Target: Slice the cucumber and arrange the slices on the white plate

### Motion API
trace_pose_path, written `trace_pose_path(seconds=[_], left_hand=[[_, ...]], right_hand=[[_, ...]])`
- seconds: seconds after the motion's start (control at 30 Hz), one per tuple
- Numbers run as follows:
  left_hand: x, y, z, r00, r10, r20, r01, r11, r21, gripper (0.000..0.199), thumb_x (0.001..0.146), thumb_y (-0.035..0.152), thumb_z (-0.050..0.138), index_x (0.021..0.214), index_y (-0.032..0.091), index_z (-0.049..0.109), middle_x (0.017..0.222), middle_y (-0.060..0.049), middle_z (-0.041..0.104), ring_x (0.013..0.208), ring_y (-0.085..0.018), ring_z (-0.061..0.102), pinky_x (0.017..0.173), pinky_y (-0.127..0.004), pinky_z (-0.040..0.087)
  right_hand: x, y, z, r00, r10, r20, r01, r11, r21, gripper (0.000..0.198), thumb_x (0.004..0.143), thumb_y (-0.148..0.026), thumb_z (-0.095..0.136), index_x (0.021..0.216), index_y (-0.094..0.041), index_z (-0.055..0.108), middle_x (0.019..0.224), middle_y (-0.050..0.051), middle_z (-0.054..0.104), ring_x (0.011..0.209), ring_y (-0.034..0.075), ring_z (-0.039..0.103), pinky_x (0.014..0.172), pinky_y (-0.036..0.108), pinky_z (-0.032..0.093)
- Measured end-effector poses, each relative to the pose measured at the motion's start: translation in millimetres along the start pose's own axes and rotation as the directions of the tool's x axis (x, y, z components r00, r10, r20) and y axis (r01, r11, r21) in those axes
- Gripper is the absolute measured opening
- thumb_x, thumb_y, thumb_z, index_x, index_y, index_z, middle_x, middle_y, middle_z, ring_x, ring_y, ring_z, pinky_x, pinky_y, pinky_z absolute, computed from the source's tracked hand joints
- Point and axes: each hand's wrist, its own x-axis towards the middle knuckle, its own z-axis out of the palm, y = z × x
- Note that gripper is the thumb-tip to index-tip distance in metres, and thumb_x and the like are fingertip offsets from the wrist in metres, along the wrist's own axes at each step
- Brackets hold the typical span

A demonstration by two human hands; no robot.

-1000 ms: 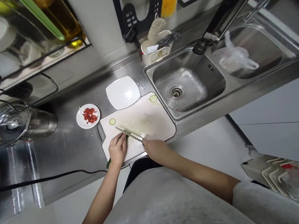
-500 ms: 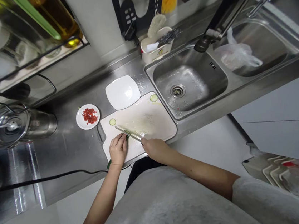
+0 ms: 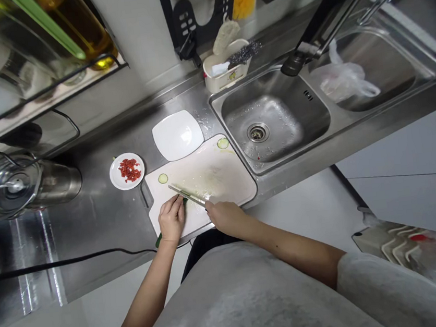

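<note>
My right hand (image 3: 226,217) is closed around the handle of a kitchen knife (image 3: 187,195), its blade pointing up and left across the board. Beside the blade, my left hand (image 3: 172,218) presses a cucumber (image 3: 158,240) down; most of it is hidden under the hand, with dark green skin showing at both ends. Both hands work over a white cutting board (image 3: 240,184), wet in its middle. One pale cucumber slice (image 3: 162,178) lies near the board's left corner. Another cucumber piece (image 3: 222,143) rests by the upper right corner, close to some thin peel.
A square white plate (image 3: 178,135) touches the board's far edge. Left of it stands a small dish (image 3: 115,176) of chopped red pieces. The sink (image 3: 276,125) borders the board on the right. A steel pot (image 3: 56,179) and a black cord (image 3: 75,259) are at left.
The view has shifted very slightly. Both hands, the knife and the cucumber keep nearly the same places on the board.
</note>
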Motion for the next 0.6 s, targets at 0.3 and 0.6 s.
trace_pose_path(seconds=[0.3, 0.6], left_hand=[[0.9, -0.6, 0.9, 0.997, 0.06, -0.052, -0.06, 0.998, 0.017, 0.025, 0.092, 0.024, 0.052, 0.109, 0.021, 0.07, 0.111, -0.008, 0.071, 0.102, -0.019, 0.063, 0.092, -0.034, 0.049], [1.8, 0.0, 0.0, 0.996, 0.072, -0.056, -0.07, 0.997, 0.028, 0.026, 0.092, 0.023, 0.052, 0.11, 0.021, 0.07, 0.111, -0.007, 0.071, 0.102, -0.019, 0.063, 0.091, -0.033, 0.05]], right_hand=[[-4.2, 1.3, -2.1, 1.0, 0.003, 0.027, -0.003, 1.0, 0.002, 0.028, 0.097, -0.02, 0.032, 0.117, -0.014, 0.051, 0.09, 0.014, 0.07, 0.09, 0.027, 0.068, 0.073, 0.034, 0.049], [-4.1, 1.0, -1.2, 0.999, 0.024, 0.037, -0.023, 1.0, -0.009, 0.029, 0.09, -0.013, 0.039, 0.117, -0.014, 0.051, 0.092, 0.014, 0.07, 0.091, 0.027, 0.068, 0.073, 0.034, 0.05]])
